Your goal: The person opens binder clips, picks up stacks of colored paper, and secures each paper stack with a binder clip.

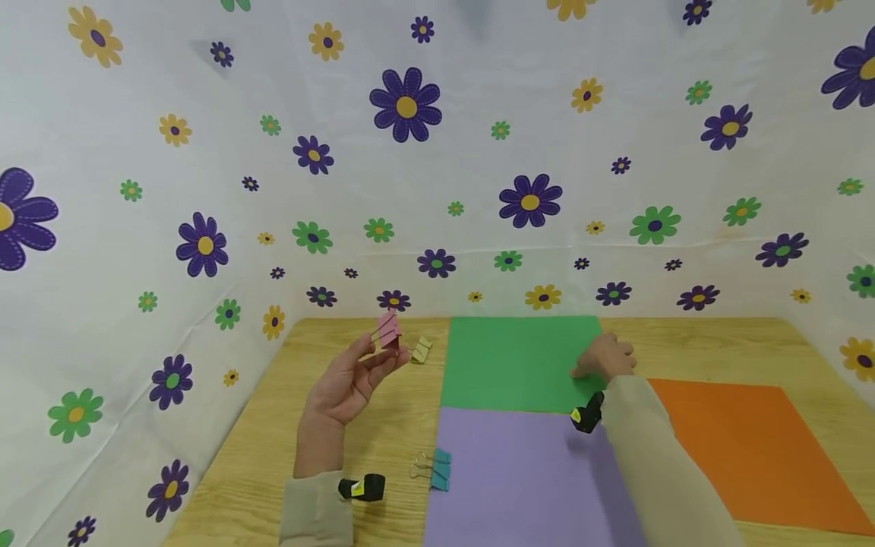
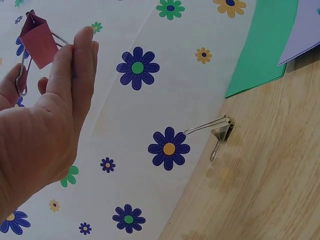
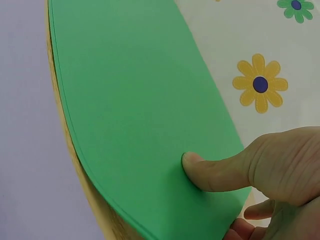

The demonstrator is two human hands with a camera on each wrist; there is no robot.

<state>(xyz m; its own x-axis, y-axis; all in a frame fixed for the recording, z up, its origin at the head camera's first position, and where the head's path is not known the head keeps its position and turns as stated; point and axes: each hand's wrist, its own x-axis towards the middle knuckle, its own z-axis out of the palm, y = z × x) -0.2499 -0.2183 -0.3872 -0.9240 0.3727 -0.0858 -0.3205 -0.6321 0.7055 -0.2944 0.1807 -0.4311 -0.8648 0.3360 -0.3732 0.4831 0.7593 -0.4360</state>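
My left hand [image 1: 350, 386] holds a pink binder clip [image 1: 389, 332] up off the table, thumb on one wire handle and fingers against the other. In the left wrist view the clip's body [image 2: 42, 45] looks dark red. The right hand [image 1: 607, 357] grips the right edge of the green sheets [image 1: 513, 365]; its thumb [image 3: 217, 173] lies on top, and the other fingers are at the edge, partly hidden below it. A pale yellow binder clip [image 1: 421, 349] stands on the table just right of my left fingertips.
Purple sheets [image 1: 519, 479] lie in front of the green ones, with a teal binder clip [image 1: 440, 470] on their left edge. An orange sheet [image 1: 745, 448] is at the right of the wooden table [image 1: 239, 463]. A flower-patterned white cloth [image 1: 472, 167] stands behind and at the sides.
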